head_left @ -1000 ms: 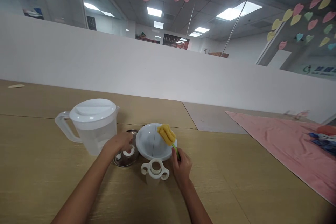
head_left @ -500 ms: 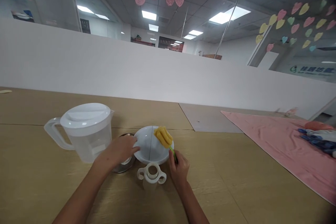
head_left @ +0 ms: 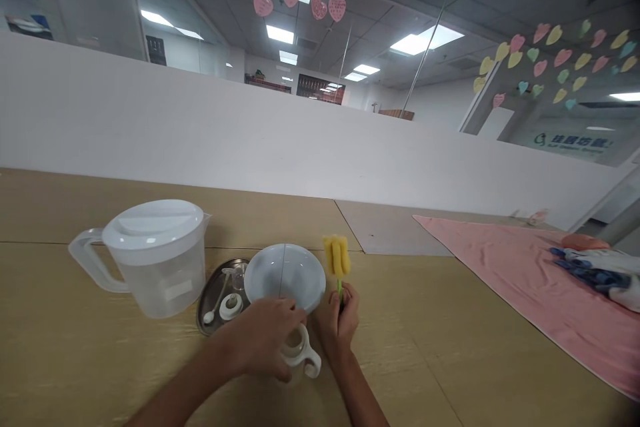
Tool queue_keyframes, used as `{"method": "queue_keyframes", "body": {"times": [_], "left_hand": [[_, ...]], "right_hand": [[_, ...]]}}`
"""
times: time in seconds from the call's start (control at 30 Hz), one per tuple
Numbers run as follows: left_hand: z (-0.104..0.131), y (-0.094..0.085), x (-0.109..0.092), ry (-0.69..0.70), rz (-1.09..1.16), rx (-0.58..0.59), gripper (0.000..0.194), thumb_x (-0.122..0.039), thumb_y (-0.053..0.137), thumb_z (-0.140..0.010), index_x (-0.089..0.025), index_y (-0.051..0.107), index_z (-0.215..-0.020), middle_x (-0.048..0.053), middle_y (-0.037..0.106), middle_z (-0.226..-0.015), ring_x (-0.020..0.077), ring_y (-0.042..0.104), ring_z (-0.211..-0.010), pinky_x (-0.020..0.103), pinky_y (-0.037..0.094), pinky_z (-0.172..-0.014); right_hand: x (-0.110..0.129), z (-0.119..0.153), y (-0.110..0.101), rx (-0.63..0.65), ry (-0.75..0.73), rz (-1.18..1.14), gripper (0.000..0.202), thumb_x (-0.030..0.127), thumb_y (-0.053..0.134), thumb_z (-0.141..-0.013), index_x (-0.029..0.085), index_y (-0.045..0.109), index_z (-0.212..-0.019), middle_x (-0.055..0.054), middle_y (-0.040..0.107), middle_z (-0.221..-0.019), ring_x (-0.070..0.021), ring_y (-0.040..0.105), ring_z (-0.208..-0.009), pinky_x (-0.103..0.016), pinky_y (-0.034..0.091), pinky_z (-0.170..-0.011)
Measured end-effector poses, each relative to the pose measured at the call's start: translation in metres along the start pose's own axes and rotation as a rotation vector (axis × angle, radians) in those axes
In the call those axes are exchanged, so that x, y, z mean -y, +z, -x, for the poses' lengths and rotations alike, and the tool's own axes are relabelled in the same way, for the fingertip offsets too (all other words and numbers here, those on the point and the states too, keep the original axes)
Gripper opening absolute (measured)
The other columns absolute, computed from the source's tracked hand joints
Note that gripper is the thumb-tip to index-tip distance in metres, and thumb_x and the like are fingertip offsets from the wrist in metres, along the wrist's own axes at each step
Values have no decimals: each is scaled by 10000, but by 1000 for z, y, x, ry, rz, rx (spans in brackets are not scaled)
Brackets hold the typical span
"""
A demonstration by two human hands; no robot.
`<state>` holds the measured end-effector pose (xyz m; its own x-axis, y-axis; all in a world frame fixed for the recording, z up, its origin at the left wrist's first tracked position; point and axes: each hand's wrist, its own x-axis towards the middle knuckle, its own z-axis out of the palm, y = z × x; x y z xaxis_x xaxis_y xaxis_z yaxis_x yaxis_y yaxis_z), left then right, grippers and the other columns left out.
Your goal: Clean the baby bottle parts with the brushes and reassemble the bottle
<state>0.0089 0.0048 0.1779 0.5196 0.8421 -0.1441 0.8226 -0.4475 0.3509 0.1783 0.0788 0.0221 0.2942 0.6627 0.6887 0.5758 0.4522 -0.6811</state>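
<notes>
My left hand (head_left: 265, 339) is curled around the left side of a two-handled baby bottle (head_left: 295, 347), fingers at its far side and thumb at the near side. The bottle stands uncapped, and one white handle shows to the right. In my right hand (head_left: 343, 317) a bottle brush is held upright by its green handle, with its yellow sponge head (head_left: 337, 256) on top. Just behind the bottle sits a white bowl (head_left: 265, 273) with a dark line across it. To its left, a metal tray (head_left: 213, 293) holds a white bottle collar (head_left: 231, 307) and a straw-like part (head_left: 219, 297).
A clear plastic pitcher (head_left: 170, 273) with a white lid stands at the left. On the right, a pink cloth (head_left: 500, 260) covers part of the table (head_left: 400, 360), with dark blue and white fabric (head_left: 595, 273) on it. A white wall (head_left: 280, 153) runs behind.
My left hand has moved from over the bowl and tray down to the bottle and closed around it. The brush has swung upright, away from the bowl, to the right.
</notes>
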Motion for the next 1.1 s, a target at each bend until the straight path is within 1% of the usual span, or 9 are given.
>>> {"method": "queue_keyframes", "body": {"times": [0.1, 0.17, 0.3, 0.37, 0.43, 0.57, 0.73, 0.9, 1.1], "left_hand": [[13, -20, 10, 53, 193, -185, 414, -335, 720, -603, -274, 592, -992, 2, 570, -1004, 206, 572, -905, 279, 446, -774], [16, -28, 20, 8, 214, -315, 424, -336, 692, -635, -289, 574, -1039, -6, 547, -1016, 184, 564, -881, 267, 437, -772], [9, -33, 44, -195, 1, -564, 433, -252, 630, -680, -290, 555, -1105, 12, 525, -1024, 190, 546, -894, 287, 413, -774], [5, -33, 52, -271, -121, -653, 377, -220, 589, -711, -287, 577, -1082, 24, 524, -993, 199, 531, -899, 296, 400, -774], [2, -33, 58, -303, -224, -715, 333, -214, 567, -734, -278, 595, -1060, 40, 521, -973, 213, 516, -900, 314, 389, -776], [-5, -28, 71, -250, -396, -804, 407, -181, 578, -731, -239, 579, -1134, 79, 527, -995, 247, 500, -911, 355, 367, -782], [-14, -19, 83, -178, -487, -893, 398, -133, 575, -760, -240, 580, -1143, 74, 541, -969, 230, 510, -862, 349, 349, -747], [-15, -18, 83, -118, -522, -910, 402, -96, 566, -760, -224, 575, -1140, 74, 541, -948, 225, 507, -858, 337, 337, -724], [-19, -15, 82, -48, -649, -919, 378, -24, 472, -784, -212, 583, -1092, 71, 540, -886, 227, 489, -851, 340, 326, -711]], "right_hand": [[-6, 4, 3, -63, -47, -52, 283, 331, 440, -878, 142, 517, -1074, -105, 656, -893, -179, 619, -772, -275, 498, -647], [-5, 5, 4, -72, -164, -91, 266, 276, 455, -874, 151, 515, -1101, -105, 655, -899, -174, 622, -768, -268, 503, -634], [5, 2, 1, 0, -455, -87, 326, 160, 457, -862, 177, 507, -1184, -65, 635, -798, -133, 602, -668, -226, 484, -559], [11, 0, 0, 48, -543, -32, 386, 123, 488, -843, 191, 503, -1223, -46, 620, -761, -112, 584, -631, -203, 468, -534], [14, -2, -1, 63, -599, 27, 419, 102, 527, -822, 194, 514, -1231, -43, 617, -754, -104, 583, -636, -192, 465, -541], [14, -3, 2, -1, -666, 128, 386, 116, 577, -803, 209, 579, -1177, -25, 615, -717, -80, 572, -605, -173, 439, -531], [10, -3, 4, -113, -720, 167, 428, 126, 624, -778, 269, 591, -1180, 11, 583, -673, -52, 538, -571, -159, 412, -544], [9, -5, 3, -89, -747, 152, 474, 103, 615, -777, 289, 570, -1211, 4, 574, -691, -58, 535, -594, -166, 412, -556], [15, -9, 0, -64, -799, 179, 467, 71, 540, -805, 271, 559, -1226, -9, 580, -703, -63, 533, -593, -180, 425, -570]]}}
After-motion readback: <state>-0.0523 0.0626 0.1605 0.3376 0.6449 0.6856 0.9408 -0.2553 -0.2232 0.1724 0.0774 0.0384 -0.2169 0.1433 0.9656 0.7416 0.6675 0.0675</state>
